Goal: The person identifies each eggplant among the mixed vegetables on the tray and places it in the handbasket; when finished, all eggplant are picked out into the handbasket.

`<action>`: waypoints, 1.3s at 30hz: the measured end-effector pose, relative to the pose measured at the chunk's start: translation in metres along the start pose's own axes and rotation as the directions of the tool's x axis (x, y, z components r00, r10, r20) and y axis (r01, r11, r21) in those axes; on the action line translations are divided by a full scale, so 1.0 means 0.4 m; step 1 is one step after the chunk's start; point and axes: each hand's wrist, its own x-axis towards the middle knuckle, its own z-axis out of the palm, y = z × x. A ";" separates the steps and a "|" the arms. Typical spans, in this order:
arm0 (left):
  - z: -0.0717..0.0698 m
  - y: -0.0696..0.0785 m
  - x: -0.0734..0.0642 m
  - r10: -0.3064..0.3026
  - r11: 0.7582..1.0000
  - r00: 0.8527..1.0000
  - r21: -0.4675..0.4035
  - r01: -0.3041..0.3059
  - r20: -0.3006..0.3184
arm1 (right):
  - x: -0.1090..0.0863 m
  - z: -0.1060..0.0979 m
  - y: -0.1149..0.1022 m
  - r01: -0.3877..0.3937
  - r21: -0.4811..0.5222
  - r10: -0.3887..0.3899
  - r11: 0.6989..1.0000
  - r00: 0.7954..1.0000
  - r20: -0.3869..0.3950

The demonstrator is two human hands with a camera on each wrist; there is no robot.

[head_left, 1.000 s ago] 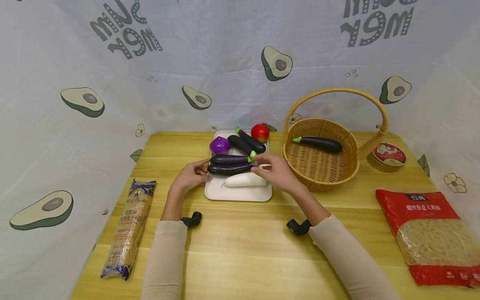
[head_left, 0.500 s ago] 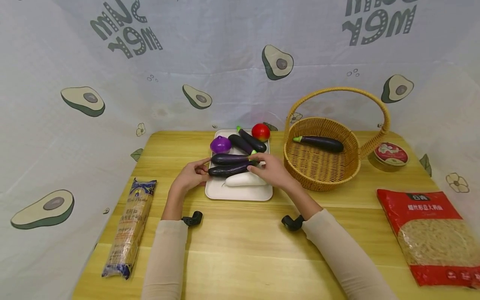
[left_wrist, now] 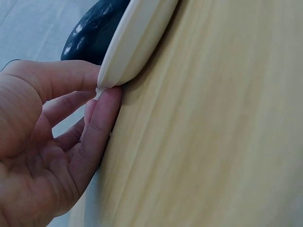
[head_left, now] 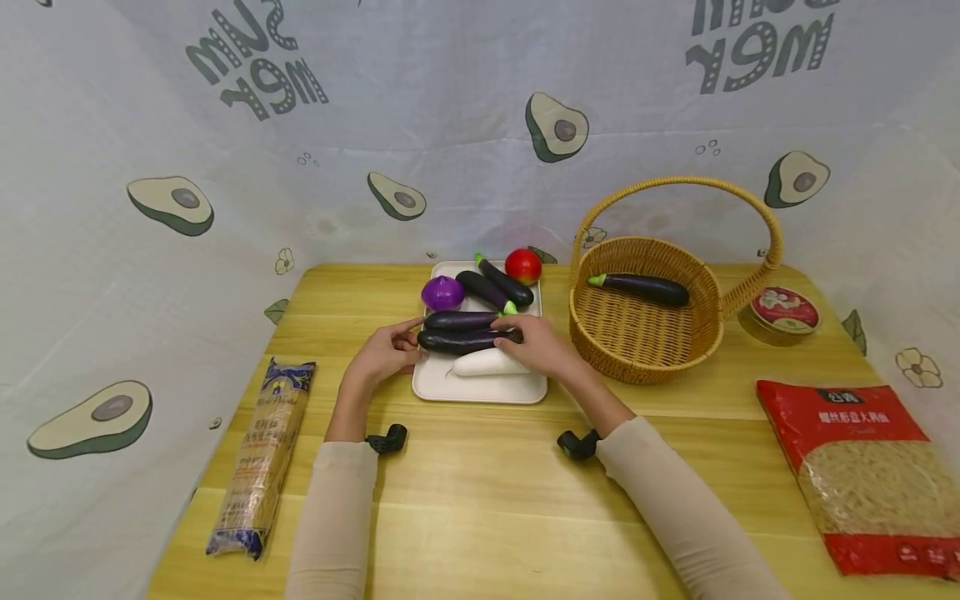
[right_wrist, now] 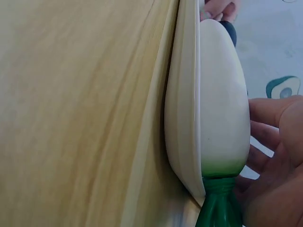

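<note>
My left hand point(head_left: 381, 354) is at the left edge of the white tray point(head_left: 480, 392). In the left wrist view its thumb and fingers pinch the tray's rim point(left_wrist: 135, 45). My right hand point(head_left: 542, 346) reaches over the tray from the right, its thumb and fingers around the stem end of the front eggplant point(head_left: 456, 342). A second eggplant point(head_left: 459, 321) lies just behind that one. In front is a white radish point(head_left: 482, 363), partly under my right hand; the right wrist view shows the radish's green top point(right_wrist: 220, 203) beside the hand. The right fingertips are hidden there.
Farther back on the tray are a purple onion point(head_left: 442, 293), two more eggplants point(head_left: 504, 283) and a red round fruit point(head_left: 523, 266). A wicker basket point(head_left: 645, 367) holding one eggplant stands right. Around lie a round tin point(head_left: 783, 312), a red pasta bag point(head_left: 862, 475) and a spaghetti pack point(head_left: 262, 458).
My right hand has shifted left along the front eggplant, and its fingers have closed on that eggplant's stem end. The left hand stays at the tray's edge.
</note>
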 end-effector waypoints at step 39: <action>0.000 0.016 -0.024 0.011 1.000 1.000 -0.004 -0.011 0.001 | -0.082 -0.079 -0.040 0.042 0.080 -0.037 0.996 0.998 -0.053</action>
